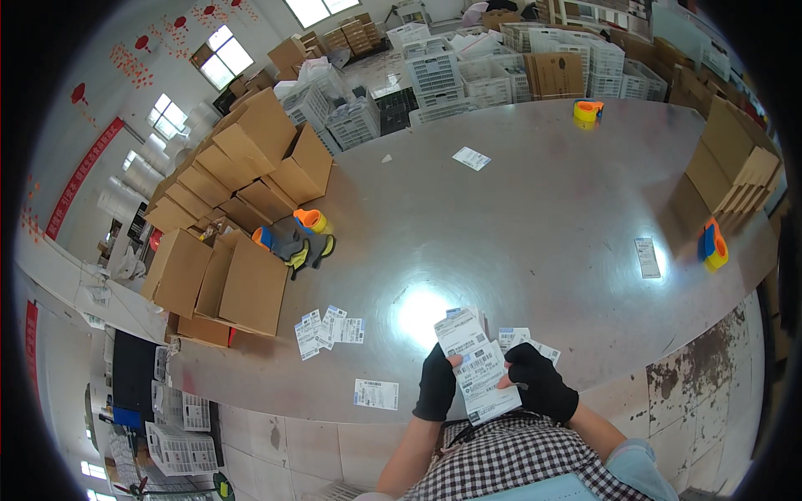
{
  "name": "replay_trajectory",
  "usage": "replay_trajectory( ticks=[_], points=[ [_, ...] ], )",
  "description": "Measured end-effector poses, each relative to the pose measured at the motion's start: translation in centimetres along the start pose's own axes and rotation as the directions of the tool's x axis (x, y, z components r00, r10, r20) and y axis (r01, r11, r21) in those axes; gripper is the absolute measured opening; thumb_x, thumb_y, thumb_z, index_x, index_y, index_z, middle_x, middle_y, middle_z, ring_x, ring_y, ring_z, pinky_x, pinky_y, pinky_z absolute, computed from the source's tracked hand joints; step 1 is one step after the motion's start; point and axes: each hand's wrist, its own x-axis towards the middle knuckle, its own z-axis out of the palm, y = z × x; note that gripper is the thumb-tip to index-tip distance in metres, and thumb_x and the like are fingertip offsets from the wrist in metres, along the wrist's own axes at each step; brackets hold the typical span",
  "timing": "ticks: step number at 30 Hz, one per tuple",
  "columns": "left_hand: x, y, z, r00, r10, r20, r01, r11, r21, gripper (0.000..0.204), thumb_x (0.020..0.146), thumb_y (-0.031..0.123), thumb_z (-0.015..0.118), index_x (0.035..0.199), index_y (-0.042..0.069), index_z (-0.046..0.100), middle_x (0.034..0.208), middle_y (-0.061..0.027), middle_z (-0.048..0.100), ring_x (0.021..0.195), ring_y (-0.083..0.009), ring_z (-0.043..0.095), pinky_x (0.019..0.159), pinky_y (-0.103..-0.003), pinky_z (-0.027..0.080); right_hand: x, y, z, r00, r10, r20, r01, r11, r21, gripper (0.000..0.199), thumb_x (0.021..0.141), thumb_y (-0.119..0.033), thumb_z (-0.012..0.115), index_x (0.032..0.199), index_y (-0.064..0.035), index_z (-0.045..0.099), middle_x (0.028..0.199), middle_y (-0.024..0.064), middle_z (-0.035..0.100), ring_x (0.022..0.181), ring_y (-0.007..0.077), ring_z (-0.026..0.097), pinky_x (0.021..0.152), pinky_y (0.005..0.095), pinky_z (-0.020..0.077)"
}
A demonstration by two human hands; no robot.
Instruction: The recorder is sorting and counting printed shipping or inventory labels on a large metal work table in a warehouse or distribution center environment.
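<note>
Head view: both hands in black fingerless gloves hold a stack of labels (476, 367) at the near edge of the desk (535, 209), right in front of the torso. Left hand (437, 382) grips the stack's left edge, fingers curled shut on it, thumb on top; looks like the support hand keeping the sheets squared. Right hand (539, 380) pinches the right edge, fingers closed on the paper, thumb lying on the top sheet, probably so a single sheet can be fanned or peeled. Stack is tilted face-up toward the camera, likely for reading the barcodes. Just behind the right hand, a few loose labels (522, 338) lie flat on the desk, close enough to look like a set-aside pile. Further left, a fanned group of slips (328, 328), and one single slip (376, 393) near the desk edge. Left side of the desk: flat cardboard boxes (242, 175) stacked and leaning, within arm's reach, with a tape dispenser (311, 220) and dark gloves (305, 249) beside them. Another tape roll (587, 113) sits at the far edge, a third (712, 244) at the right by more flat cartons (735, 163). White crates (468, 75) are piled beyond the desk. Glare spot mid-desk hides nothing relevant.
</note>
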Motion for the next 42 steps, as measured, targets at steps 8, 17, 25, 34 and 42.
replay_trajectory(
  ticks=[8, 17, 25, 34, 42],
  points=[
    [-1.0, 0.6, 0.8, 0.999, -0.027, -0.027, 0.03, 0.988, 0.153, 0.033, 0.084, 0.009, 0.045, 0.113, -0.007, 0.048, 0.104, -0.0112, 0.058, 0.093, -0.0172, 0.055, 0.081, -0.028, 0.043, -0.2, 0.2, -0.2, 0.998, -0.05, -0.028, 0.05, 0.999, 0.001, 0.025, 0.061, 0.002, 0.068, 0.082, -0.01, 0.059, 0.105, 0.0131, 0.049, 0.092, 0.0296, 0.053, 0.074, 0.0314, 0.0455],
    [-1.2, -0.2, 2.7, 0.999, 0.041, -0.03, -0.038, 0.996, 0.084, 0.034, 0.085, 0.008, 0.048, 0.117, -0.002, 0.045, 0.103, -0.0096, 0.057, 0.092, -0.0152, 0.055, 0.078, -0.028, 0.044, 0.7, -0.5, 0.0, 0.994, 0.107, 0.034, -0.11, 0.99, 0.093, 0.026, 0.061, -0.006, 0.073, 0.084, -0.0103, 0.06, 0.112, 0.0108, 0.053, 0.102, 0.0276, 0.053, 0.082, 0.0331, 0.0447],
    [-0.6, 0.2, 1.7, 0.998, 0.028, -0.063, -0.027, 1.0, 0.01, 0.034, 0.083, 0.008, 0.049, 0.115, -0.003, 0.045, 0.103, -0.0099, 0.057, 0.088, -0.0178, 0.058, 0.076, -0.029, 0.047, 0.2, -0.1, -1.0, 0.978, 0.048, 0.201, -0.097, 0.966, 0.239, 0.023, 0.066, -0.005, 0.068, 0.087, -0.007, 0.059, 0.096, 0.0107, 0.06, 0.081, 0.0269, 0.061, 0.073, 0.0309, 0.0484],
    [-2.1, -1.8, 1.1, 0.97, 0.125, 0.207, -0.149, 0.983, 0.109, 0.044, 0.09, 0.027, 0.044, 0.124, -0.001, 0.04, 0.118, -0.0124, 0.05, 0.107, -0.0209, 0.049, 0.086, -0.031, 0.043, 0.6, -0.4, 0.6, 0.917, 0.399, 0.013, -0.398, 0.915, -0.066, 0.027, 0.076, -0.021, 0.066, 0.094, -0.0028, 0.058, 0.072, 0.012, 0.063, 0.066, 0.0228, 0.062, 0.064, 0.0298, 0.0484],
    [-3.1, -0.7, 2.0, 0.996, -0.028, 0.09, 0.006, 0.973, 0.23, 0.054, 0.091, 0.043, 0.035, 0.123, -0.001, 0.041, 0.114, -0.0129, 0.054, 0.102, -0.0214, 0.054, 0.087, -0.035, 0.043, 0.6, 0.1, 1.3, 0.862, 0.505, 0.033, -0.486, 0.808, 0.333, 0.038, 0.073, -0.024, 0.069, 0.102, -0.0013, 0.057, 0.075, 0.0146, 0.063, 0.064, 0.0218, 0.062, 0.059, 0.0312, 0.0472]
  ],
)
